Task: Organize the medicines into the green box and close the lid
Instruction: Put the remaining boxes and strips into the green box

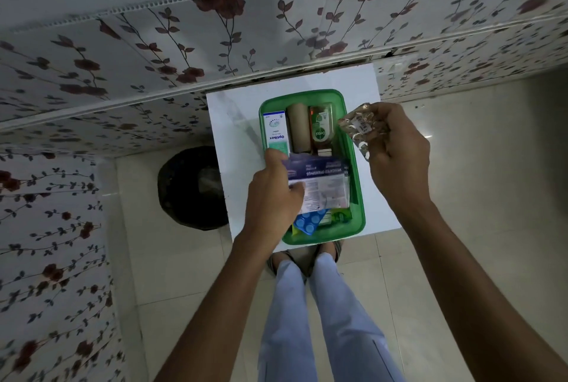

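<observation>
The green box (358, 185) stands open on a small white table (233, 123). Inside at the far end lie a white Optibex carton (276, 132), a tan bandage roll (298, 128) and a Dettol bottle (321, 131). My left hand (273, 194) grips a pack of medicated dressings (322, 185) over the box's middle. Below it, blue blister strips (310, 221) lie at the near end. My right hand (396, 148) holds silver foil tablet strips (358, 129) just above the box's right rim. No lid is in view.
A dark round bin (190, 188) sits on the floor left of the table. Floral-patterned wall panels (153, 52) run behind the table and along the left. My legs and feet (307, 304) stand at the table's near edge on pale floor tiles.
</observation>
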Action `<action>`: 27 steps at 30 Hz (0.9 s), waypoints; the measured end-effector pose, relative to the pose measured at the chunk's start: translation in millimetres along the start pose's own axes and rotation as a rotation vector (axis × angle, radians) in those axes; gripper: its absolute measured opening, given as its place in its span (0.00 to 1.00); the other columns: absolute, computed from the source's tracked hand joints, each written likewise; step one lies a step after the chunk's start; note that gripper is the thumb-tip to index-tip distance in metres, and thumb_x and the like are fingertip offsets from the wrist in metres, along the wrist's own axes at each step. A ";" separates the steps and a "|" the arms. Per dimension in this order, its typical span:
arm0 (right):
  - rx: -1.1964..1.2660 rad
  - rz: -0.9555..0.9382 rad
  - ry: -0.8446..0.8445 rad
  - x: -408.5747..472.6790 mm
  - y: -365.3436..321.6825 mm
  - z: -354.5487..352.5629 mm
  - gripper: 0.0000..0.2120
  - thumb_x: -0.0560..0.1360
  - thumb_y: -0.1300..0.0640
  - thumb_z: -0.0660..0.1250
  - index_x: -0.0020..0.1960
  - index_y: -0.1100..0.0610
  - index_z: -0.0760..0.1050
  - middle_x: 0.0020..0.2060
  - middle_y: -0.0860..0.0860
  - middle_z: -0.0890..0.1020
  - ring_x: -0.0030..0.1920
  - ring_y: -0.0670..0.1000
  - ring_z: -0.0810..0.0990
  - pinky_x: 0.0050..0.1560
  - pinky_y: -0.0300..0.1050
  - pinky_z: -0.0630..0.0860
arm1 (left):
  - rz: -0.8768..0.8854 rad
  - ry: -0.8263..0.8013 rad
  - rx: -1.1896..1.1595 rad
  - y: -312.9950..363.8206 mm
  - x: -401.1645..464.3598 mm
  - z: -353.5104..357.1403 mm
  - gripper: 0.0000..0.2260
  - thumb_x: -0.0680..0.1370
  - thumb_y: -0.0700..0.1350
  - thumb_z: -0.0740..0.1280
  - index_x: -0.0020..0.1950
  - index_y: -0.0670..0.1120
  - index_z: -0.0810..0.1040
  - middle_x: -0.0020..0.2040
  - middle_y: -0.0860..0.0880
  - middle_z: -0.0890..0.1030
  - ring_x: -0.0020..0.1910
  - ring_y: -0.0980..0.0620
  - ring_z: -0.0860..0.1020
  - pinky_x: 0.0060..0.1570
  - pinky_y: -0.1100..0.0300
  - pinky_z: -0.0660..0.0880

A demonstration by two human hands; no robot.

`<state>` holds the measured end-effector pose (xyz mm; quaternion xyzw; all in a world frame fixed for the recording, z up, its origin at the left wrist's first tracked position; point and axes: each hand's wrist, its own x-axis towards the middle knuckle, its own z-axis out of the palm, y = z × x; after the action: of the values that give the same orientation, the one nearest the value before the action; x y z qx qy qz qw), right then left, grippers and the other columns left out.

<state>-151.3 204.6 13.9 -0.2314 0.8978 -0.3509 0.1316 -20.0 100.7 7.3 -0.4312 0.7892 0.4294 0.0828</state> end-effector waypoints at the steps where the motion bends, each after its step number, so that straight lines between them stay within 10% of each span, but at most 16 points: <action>1: -0.009 -0.004 -0.013 -1.4 0.3 -0.8 0.19 0.70 0.71 0.58 0.59 0.58 0.72 0.51 0.55 0.82 0.45 0.47 0.74 0.41 0.16 0.63 | 0.013 -0.001 0.058 -2.5 -4.4 0.1 0.19 0.73 0.41 0.68 0.60 0.42 0.64 0.54 0.39 0.81 0.49 0.39 0.79 0.43 0.54 0.74; 11: -0.088 -0.071 -0.205 -10.5 -3.5 0.4 0.17 0.74 0.68 0.59 0.60 0.58 0.72 0.55 0.57 0.81 0.52 0.56 0.80 0.49 0.43 0.75 | 0.294 0.050 0.714 -13.9 -18.4 7.7 0.33 0.69 0.54 0.71 0.70 0.46 0.63 0.74 0.45 0.65 0.73 0.38 0.57 0.65 0.40 0.60; 20: 0.049 0.154 -0.203 11.9 -14.9 22.8 0.18 0.73 0.63 0.65 0.61 0.54 0.70 0.52 0.56 0.83 0.42 0.49 0.79 0.28 0.29 0.72 | 0.315 -0.020 0.718 -18.0 -11.0 25.8 0.19 0.73 0.54 0.66 0.60 0.46 0.76 0.63 0.47 0.76 0.69 0.42 0.62 0.66 0.45 0.56; 27: -0.198 -0.008 -0.136 7.9 -14.8 35.8 0.18 0.73 0.61 0.63 0.63 0.60 0.69 0.55 0.59 0.79 0.53 0.59 0.76 0.51 0.52 0.73 | 0.295 0.319 0.347 -16.7 -7.2 15.4 0.15 0.74 0.43 0.66 0.60 0.41 0.75 0.60 0.39 0.76 0.60 0.37 0.71 0.53 0.45 0.70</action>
<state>-139.0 170.7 -2.2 -0.2699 0.9161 -0.2447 0.1673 -6.8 112.3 -8.8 -0.3532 0.9083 0.2217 -0.0332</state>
